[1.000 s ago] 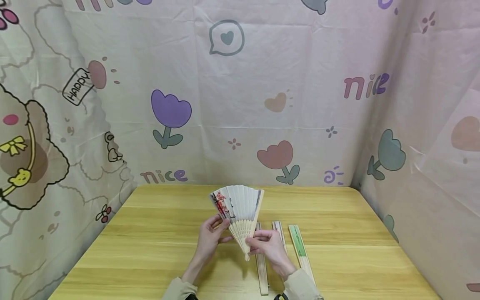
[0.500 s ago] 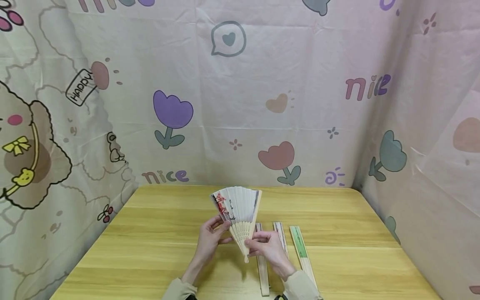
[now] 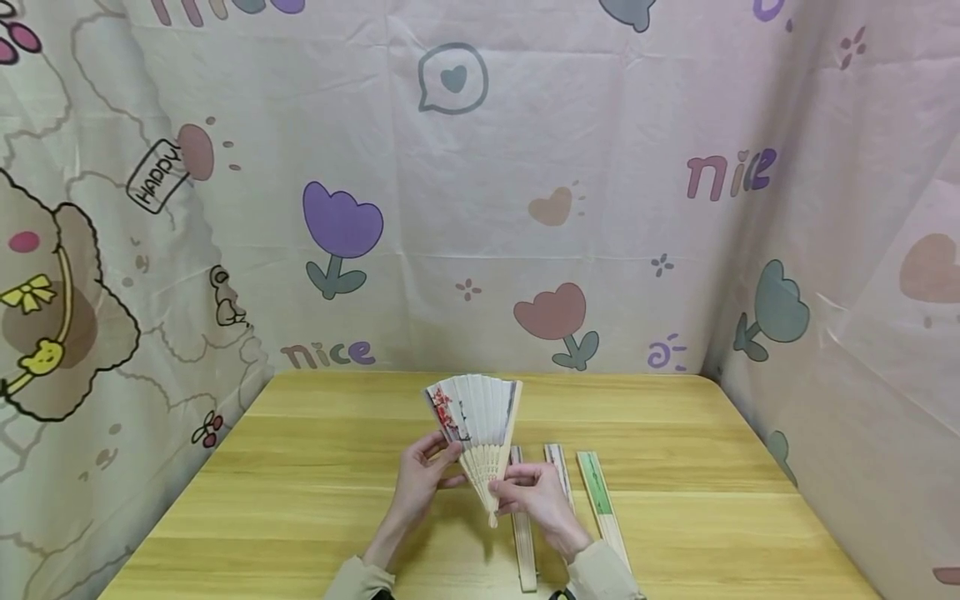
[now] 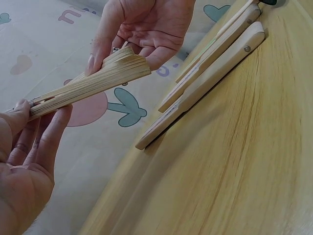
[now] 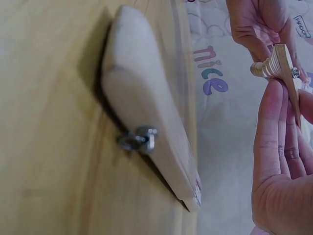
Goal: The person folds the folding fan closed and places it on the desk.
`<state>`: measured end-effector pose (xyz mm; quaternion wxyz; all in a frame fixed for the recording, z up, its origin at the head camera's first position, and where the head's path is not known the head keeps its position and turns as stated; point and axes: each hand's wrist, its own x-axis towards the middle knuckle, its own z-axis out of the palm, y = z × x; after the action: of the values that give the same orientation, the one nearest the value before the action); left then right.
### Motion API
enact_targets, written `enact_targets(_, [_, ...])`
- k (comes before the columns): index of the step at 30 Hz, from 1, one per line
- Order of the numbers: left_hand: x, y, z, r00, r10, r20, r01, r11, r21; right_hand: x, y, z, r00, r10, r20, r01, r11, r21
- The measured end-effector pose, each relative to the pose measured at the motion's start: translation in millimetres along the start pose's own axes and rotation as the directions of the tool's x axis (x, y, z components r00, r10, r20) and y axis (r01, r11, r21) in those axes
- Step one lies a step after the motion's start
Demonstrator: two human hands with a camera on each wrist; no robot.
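A partly spread folding fan (image 3: 480, 412), white with red blossoms at its left side and pale ribs, is held above the table with its pivot end toward me. My left hand (image 3: 420, 471) pinches its left edge between thumb and fingers. Lower down, my right hand (image 3: 543, 500) pinches the right guard stick near the pivot. In the left wrist view the fan (image 4: 93, 83) appears edge-on, its ribs stacked at an angle. A small metal ring shows at the pivot of the fan (image 5: 279, 63) in the right wrist view.
Three folded fans lie on the wooden table (image 3: 300, 500): one folded fan (image 3: 525, 550) below the held one, a second folded fan (image 3: 554, 454) partly behind my right hand, and a green-covered fan (image 3: 596, 483) furthest right. A printed cloth (image 3: 465, 183) hangs around the table.
The held fan's spread has narrowed slightly, its right edge moving a little to the left. Both hands keep their grip and stay almost in place.
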<state>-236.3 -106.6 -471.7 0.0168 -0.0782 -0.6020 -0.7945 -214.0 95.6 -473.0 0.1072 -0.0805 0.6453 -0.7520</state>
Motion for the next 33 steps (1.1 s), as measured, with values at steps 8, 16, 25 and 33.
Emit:
enact_targets(8, [-0.9,-1.3,-2.5,1.000,0.005,0.018,-0.005,1.000,0.007,-0.5,0.4,0.7,0.999,-0.009,0.032,0.009,1.000,-0.018])
enact_targets(16, [0.2,-2.6,-2.9,0.998,0.048,0.044,-0.048,0.999,0.001,-0.3,0.1,1.2,0.999,-0.009,0.041,0.010,0.999,-0.034])
enact_targets(25, [-0.7,-2.2,-4.9,0.995,0.052,0.079,-0.054,0.998,0.023,0.4,1.6,1.5,1.000,-0.006,0.020,0.007,0.999,-0.052])
enact_targets(33, [-1.0,-3.0,-7.1,0.993,0.037,0.111,-0.041,0.999,0.033,1.9,2.9,5.7,0.998,-0.034,-0.056,0.029,0.996,-0.083])
